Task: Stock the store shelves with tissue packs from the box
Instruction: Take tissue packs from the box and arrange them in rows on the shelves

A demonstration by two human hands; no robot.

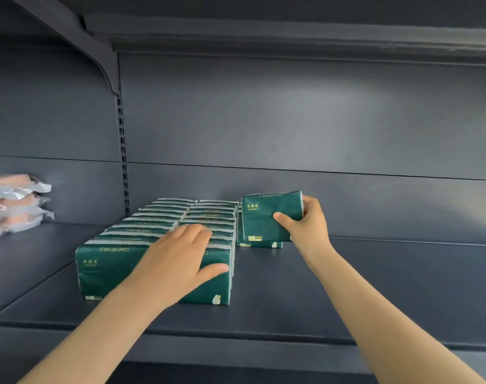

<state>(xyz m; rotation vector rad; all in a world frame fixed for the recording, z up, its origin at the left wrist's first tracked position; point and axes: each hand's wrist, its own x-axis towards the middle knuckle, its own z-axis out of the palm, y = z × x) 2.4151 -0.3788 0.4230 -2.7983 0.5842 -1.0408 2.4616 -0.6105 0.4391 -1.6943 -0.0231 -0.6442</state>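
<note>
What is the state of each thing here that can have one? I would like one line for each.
left hand: open, resting on the front of the rows.
right hand: gripping the held pack.
held pack: upright, covering most of the low pack.
rows: two, packs upright and tight together on the shelf.
low pack: on the shelf, mostly hidden.
pink packs: stacked at the left, blurred.

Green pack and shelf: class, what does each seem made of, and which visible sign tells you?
Green pack: seemingly thin plastic film, slightly glossy; it shows wrinkles and faint sheen where the right hand grips it. Shelf: probably painted metal, matt dark grey; flat panels and a slotted upright suggest it.
</note>
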